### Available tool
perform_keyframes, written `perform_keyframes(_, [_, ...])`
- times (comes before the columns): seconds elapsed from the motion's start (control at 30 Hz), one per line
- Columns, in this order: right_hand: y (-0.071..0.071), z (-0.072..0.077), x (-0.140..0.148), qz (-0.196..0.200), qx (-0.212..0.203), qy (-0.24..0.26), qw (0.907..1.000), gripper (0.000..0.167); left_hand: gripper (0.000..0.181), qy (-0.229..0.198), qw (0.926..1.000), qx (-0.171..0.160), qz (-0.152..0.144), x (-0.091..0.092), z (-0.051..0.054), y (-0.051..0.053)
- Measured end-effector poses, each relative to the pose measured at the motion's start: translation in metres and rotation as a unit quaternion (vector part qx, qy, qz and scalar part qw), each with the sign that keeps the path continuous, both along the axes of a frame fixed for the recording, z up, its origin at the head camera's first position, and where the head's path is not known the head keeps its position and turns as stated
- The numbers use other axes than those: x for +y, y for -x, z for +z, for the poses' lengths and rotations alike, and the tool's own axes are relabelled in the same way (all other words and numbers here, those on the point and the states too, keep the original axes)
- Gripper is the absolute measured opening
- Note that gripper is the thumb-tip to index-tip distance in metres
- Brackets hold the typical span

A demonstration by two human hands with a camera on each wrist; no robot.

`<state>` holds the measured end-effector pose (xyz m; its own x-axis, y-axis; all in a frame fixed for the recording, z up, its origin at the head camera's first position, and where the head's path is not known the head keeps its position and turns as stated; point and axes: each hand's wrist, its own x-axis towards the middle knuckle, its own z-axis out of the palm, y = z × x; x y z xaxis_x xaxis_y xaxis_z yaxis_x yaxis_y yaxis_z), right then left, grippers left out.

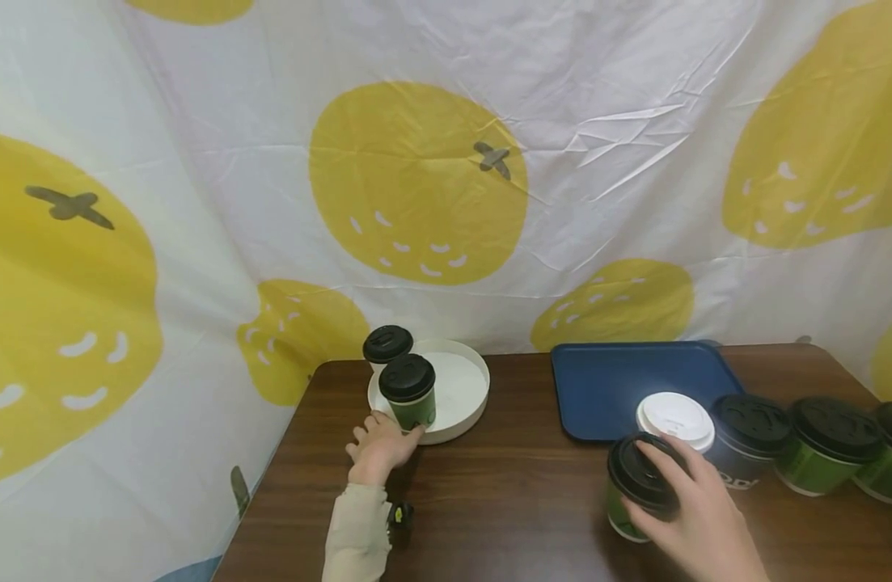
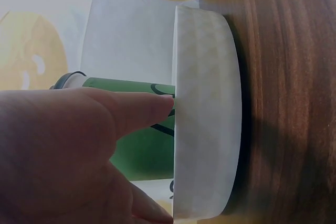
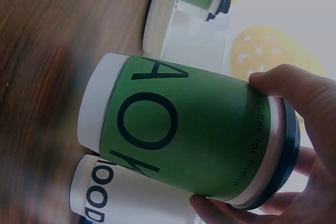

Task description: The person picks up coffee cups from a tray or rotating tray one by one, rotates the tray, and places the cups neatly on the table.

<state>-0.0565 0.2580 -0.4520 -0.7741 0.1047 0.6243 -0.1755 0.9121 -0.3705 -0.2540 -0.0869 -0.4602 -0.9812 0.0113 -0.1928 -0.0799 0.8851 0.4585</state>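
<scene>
My right hand [image 1: 696, 505] grips a green paper coffee cup [image 3: 178, 129] near its black lid [image 1: 645, 473], thumb on one side and fingers on the other. In the right wrist view the cup's base is off the table. My left hand [image 1: 382, 447] is at the near left rim of a round white tray [image 1: 456, 424], its fingers spread and the thumb at the rim. Beside it, a green cup with a black lid [image 1: 407, 388] stands in the tray, partly covered by the hand in the left wrist view. Behind that is another black-lidded cup [image 1: 387, 343].
A blue rectangular tray [image 1: 635, 380] lies at the back right. Near its front right corner stand a white-lidded cup [image 1: 674, 416], a dark cup [image 1: 747, 436] and green cups [image 1: 824, 453] in a row. A lemon-print cloth [image 1: 446, 202] hangs behind the wooden table [image 1: 504, 501].
</scene>
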Motion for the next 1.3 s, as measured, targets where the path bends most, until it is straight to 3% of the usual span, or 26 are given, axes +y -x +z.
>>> perform_keyframes(0.37, [-0.007,-0.002,0.007,-0.010,0.017,-0.005,0.9998,0.077,0.096,0.010,0.9999,0.000,-0.002,0.001,-0.006,0.002])
perform_keyframes(0.73, [-0.010,-0.001,0.012,-0.018,0.034,-0.004,0.9992,0.077,0.098,0.009,0.9999,0.004,-0.003,-0.005,-0.010,-0.003])
perform_keyframes(1.3, [-0.020,-0.001,0.027,-0.040,0.021,0.004,0.9990,0.075,0.099,-0.012,0.9995,0.029,0.004,0.003,-0.018,-0.002])
